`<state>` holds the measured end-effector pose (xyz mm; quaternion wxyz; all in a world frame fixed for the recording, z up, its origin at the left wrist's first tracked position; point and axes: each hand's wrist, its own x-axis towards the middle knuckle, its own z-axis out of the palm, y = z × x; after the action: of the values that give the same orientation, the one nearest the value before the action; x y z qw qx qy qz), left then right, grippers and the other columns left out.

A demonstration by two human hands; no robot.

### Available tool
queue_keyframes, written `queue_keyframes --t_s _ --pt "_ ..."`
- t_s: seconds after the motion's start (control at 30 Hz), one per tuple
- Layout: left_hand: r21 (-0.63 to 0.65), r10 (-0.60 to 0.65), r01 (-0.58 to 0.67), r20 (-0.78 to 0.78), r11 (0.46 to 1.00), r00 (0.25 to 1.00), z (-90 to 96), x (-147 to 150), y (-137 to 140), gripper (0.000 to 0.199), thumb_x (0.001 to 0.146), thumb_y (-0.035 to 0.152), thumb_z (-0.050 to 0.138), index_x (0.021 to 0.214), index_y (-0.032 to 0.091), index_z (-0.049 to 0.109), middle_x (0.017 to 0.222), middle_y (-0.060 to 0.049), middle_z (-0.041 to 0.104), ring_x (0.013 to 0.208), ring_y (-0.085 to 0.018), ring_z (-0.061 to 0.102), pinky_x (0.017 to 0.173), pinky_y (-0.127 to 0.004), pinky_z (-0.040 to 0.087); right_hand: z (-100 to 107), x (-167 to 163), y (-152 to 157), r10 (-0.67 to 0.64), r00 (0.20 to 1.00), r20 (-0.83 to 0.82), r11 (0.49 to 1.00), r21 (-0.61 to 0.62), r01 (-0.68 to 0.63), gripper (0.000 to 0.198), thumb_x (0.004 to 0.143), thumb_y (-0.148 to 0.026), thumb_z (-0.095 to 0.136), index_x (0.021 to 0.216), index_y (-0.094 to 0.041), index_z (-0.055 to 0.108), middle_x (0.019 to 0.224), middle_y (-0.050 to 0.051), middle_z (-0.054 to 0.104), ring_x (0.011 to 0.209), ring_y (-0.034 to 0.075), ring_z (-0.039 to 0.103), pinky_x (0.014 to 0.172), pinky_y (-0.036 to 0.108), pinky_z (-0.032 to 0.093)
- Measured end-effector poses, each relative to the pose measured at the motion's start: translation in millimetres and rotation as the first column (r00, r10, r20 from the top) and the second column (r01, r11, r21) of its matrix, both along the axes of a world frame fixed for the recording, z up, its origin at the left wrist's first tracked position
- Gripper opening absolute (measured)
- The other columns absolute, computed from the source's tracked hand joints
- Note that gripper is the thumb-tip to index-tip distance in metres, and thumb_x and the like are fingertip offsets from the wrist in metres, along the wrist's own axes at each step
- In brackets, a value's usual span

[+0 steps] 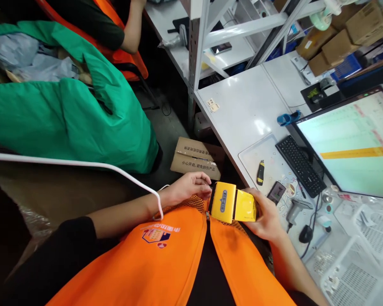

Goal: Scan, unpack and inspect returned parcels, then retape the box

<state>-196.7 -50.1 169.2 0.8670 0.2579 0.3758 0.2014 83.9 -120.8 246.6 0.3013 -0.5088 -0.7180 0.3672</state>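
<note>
In front of my orange vest, my right hand [264, 214] grips a small yellow box [224, 203] by its right part. The box has two yellow sections side by side, and a grey-blue label with writing is on the larger left one. My left hand [193, 187] is just left of the box, its fingers loosely bent and nothing visible in them. Whether its fingertips touch the box's dark left edge I cannot tell.
A green cloth bag [115, 114] full of grey packages stands left, behind a white bar [83, 162]. A cardboard box [196, 158] lies beyond my hands. On the right desk are a cutter [260, 173], phone [276, 192], scanner [296, 209], keyboard [300, 165] and monitor [354, 140]. Another person's arm [132, 32] shows behind.
</note>
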Motion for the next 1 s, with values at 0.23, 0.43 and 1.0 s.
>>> queue_keyframes --t_s 0.23,0.43,1.0 --pt "-0.092 -0.23 0.217 -0.157 0.972 0.96 -83.7 -17.3 0.1 0.049 0.066 0.033 0.099 0.102 0.01 0.076 0.086 -0.012 0.079 0.073 -0.02 0.076 0.067 -0.025 0.057 -62.2 -9.8 -32.1 0.074 0.984 0.163 0.987 -0.154 -0.049 0.065 0.078 -0.019 0.075 0.14 -0.026 0.058 0.112 0.01 0.072 0.093 0.027 0.074 0.076 0.037 0.062" --pt "-0.04 -0.247 0.246 -0.288 0.968 0.925 -144.8 -13.3 8.4 0.018 0.078 0.019 0.087 0.088 0.01 0.075 0.078 -0.01 0.078 0.067 -0.018 0.075 0.065 -0.026 0.059 -139.0 -8.0 -49.6 0.044 0.964 0.262 0.976 -0.215 0.014 0.054 0.089 -0.029 0.075 0.139 -0.023 0.055 0.107 0.009 0.07 0.089 0.026 0.074 0.074 0.035 0.062" --pt "0.406 0.203 0.471 -0.883 0.783 0.423 -426.1 -105.3 197.1 0.02 0.089 0.003 0.072 0.107 0.006 0.078 0.081 -0.002 0.071 0.091 -0.018 0.073 0.099 -0.033 0.053 -574.7 13.4 81.6 -0.062 0.933 0.356 0.993 0.115 0.022 0.061 0.091 -0.055 0.07 0.137 -0.019 0.057 0.124 0.015 0.071 0.11 0.033 0.07 0.096 0.048 0.059"
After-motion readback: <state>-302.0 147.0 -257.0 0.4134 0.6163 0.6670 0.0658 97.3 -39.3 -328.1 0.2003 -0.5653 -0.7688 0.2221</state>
